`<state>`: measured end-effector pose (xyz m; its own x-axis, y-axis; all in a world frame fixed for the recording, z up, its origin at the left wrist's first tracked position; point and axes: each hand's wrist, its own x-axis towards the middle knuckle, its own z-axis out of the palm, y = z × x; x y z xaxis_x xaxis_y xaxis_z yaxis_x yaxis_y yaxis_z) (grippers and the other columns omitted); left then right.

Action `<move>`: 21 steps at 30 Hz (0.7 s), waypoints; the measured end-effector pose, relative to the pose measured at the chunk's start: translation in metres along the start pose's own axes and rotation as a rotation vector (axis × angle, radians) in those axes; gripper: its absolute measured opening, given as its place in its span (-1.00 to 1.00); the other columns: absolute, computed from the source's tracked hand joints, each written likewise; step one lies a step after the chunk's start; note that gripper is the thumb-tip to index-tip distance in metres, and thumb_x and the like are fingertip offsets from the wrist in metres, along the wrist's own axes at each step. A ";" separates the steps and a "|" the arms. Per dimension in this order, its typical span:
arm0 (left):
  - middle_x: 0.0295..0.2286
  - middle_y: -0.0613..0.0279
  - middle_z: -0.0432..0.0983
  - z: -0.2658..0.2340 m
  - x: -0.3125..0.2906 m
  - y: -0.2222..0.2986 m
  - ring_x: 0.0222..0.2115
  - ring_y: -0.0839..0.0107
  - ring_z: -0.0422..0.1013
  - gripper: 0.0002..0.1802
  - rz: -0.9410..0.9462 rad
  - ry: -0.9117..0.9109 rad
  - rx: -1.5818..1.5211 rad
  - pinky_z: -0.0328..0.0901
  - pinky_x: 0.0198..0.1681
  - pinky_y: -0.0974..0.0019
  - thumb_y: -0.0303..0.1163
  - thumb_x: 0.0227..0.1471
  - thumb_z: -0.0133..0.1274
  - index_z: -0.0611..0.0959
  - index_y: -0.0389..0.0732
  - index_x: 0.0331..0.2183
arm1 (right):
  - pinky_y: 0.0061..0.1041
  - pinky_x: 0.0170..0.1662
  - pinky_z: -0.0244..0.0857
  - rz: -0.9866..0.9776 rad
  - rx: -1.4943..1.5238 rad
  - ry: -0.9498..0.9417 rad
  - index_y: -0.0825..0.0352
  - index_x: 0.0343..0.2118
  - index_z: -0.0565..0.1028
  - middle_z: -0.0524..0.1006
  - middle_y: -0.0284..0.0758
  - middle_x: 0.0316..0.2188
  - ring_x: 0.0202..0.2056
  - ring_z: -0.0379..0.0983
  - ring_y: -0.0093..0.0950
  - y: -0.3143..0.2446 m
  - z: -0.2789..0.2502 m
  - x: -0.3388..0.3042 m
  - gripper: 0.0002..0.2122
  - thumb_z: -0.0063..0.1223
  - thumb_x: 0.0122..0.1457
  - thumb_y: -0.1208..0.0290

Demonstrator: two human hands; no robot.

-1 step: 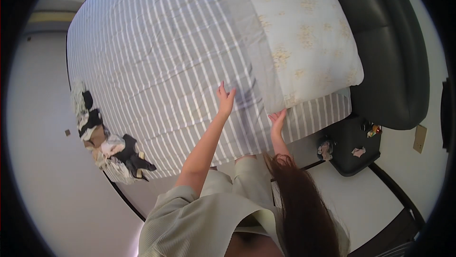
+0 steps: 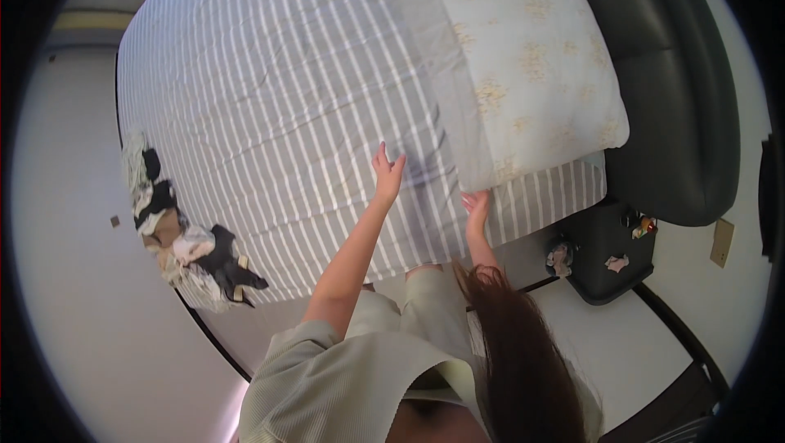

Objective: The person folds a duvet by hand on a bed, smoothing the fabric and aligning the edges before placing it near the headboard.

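Note:
A grey-and-white striped sheet (image 2: pixel 302 116) covers the bed. Over its shadowed part, near the bedside, is my left hand (image 2: pixel 388 173), fingers apart and holding nothing. My right hand (image 2: pixel 476 210) is at the near corner of a pale bedding piece with yellow patches (image 2: pixel 540 75), which looks like a large pillow or folded quilt. Its plain grey border (image 2: pixel 450 83) runs along the left side and ends just above my right fingertips. Those fingers look loosely extended; whether they touch the border is hard to see.
A black padded headboard (image 2: pixel 679 83) stands at the right. Below it, a dark bedside table (image 2: pixel 605 271) bears small items. Crumpled clothes (image 2: pixel 184 238) lie along the bed's left edge. Long hair (image 2: pixel 523 345) hangs over part of my right arm.
My right hand's fingers have drawn lower and closer together beside the bedding corner. My left hand stays nearly in place. The bedding appears slightly farther right in the picture.

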<state>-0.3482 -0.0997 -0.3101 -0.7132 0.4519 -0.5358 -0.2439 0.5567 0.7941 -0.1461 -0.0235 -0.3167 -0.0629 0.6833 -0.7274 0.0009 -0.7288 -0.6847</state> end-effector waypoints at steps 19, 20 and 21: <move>-0.10 0.16 0.18 -0.148 -0.177 -0.182 -0.09 0.13 0.17 -0.34 0.371 -0.494 1.086 0.22 -0.16 0.13 -0.29 -0.44 0.21 0.38 -0.10 -0.16 | -0.36 -0.11 0.21 -1.049 -1.558 -0.879 0.26 -0.22 0.35 0.32 -0.33 -0.23 -0.15 0.25 -0.35 0.114 -0.008 -0.098 -0.53 0.21 -0.29 0.35; -0.12 0.17 0.19 -0.150 -0.179 -0.187 -0.12 0.14 0.18 -0.37 0.386 -0.468 1.121 0.23 -0.18 0.15 -0.32 -0.44 0.19 0.39 -0.11 -0.17 | -0.36 -0.11 0.21 -1.051 -1.559 -0.879 0.26 -0.22 0.35 0.32 -0.33 -0.23 -0.15 0.25 -0.35 0.121 -0.003 -0.099 -0.53 0.21 -0.29 0.35; -0.13 0.17 0.20 -0.154 -0.181 -0.192 -0.14 0.16 0.20 -0.40 0.399 -0.439 1.156 0.24 -0.20 0.17 -0.36 -0.43 0.17 0.40 -0.11 -0.19 | -0.40 -0.13 0.24 -1.020 -1.645 -0.845 0.26 -0.26 0.36 0.34 -0.34 -0.25 -0.16 0.26 -0.37 0.128 0.003 -0.101 -0.56 0.20 -0.29 0.37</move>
<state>-0.2732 -0.3962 -0.3215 -0.2780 0.7915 -0.5443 0.7952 0.5075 0.3318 -0.1430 -0.1856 -0.3305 -0.9364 0.1940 -0.2923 0.3182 0.8203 -0.4751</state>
